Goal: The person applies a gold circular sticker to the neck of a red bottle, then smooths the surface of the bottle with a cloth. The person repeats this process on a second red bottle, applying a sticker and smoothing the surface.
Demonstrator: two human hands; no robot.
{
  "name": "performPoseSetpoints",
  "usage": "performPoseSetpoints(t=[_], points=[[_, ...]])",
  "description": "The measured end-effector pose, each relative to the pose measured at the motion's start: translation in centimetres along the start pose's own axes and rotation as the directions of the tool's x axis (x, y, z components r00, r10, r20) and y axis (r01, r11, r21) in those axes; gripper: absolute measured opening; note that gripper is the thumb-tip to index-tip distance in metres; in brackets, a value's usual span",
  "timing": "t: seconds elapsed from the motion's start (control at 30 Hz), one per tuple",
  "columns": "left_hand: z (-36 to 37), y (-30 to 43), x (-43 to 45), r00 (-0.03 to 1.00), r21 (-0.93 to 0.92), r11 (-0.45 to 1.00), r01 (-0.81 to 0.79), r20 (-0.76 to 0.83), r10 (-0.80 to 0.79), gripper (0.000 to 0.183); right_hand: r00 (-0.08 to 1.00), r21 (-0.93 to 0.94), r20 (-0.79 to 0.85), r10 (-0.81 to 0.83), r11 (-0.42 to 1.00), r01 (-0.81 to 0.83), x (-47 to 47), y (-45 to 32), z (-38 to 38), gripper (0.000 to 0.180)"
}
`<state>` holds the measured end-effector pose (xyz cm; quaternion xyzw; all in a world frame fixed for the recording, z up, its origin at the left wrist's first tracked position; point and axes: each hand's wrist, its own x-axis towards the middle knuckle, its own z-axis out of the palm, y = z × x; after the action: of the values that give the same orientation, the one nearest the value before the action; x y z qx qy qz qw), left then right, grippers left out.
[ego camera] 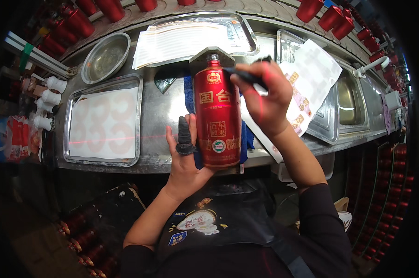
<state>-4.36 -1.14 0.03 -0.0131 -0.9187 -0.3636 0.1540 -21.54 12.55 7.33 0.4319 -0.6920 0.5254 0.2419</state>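
Note:
A red bottle [217,113] with gold lettering and an uncapped, clear-looking neck lies before me, its neck pointing away. My left hand [188,170] holds its lower end from the left, with the thumb side under the base. A black finger cover [184,132] wraps one finger of that hand. Above the bottle's right shoulder, my right hand [270,95] grips a slim black-handled tool [248,77]. The tool's tip points at the shoulder; whether it touches, I cannot tell. Behind the neck is a grey angular block [197,64], and a blue cloth [188,92] shows beneath the bottle.
On the left are a metal tray [140,120] with a sheet of ring-shaped labels [103,123] and a metal bowl [126,48]. Stacked paper strips [185,41] lie at the back. A label sheet [319,66] and a sink [366,114] are right. Red bottles [308,10] line the conveyor [251,7].

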Motion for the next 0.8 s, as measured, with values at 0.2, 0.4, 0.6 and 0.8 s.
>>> performPoseSetpoints(t=[0.2,0.4,0.6,0.8], points=[[0.1,-1.2,0.0,0.999,-0.036,0.999,-0.020,0.043,0.022,0.095,0.980,0.073,0.197,-0.042,0.997,0.028,-10.5,-4.4,-2.4,0.021],[0.0,-1.2,0.0,0.997,-0.022,1.000,-0.015,0.070,0.016,0.091,0.630,0.241,-0.077,0.773,0.628,-0.740,-13.5,-3.9,-2.1,0.017],[0.3,-1.1,0.0,0.991,-0.017,0.998,0.068,0.118,-0.065,0.092,0.853,0.023,0.101,0.512,0.856,-0.517,-10.3,-6.1,-2.1,0.018],[0.2,-0.8,0.2,1.000,-0.108,0.994,0.002,0.019,0.000,0.101,0.831,0.197,-0.020,0.556,0.817,-0.542,-8.5,-4.3,-2.2,0.016]])
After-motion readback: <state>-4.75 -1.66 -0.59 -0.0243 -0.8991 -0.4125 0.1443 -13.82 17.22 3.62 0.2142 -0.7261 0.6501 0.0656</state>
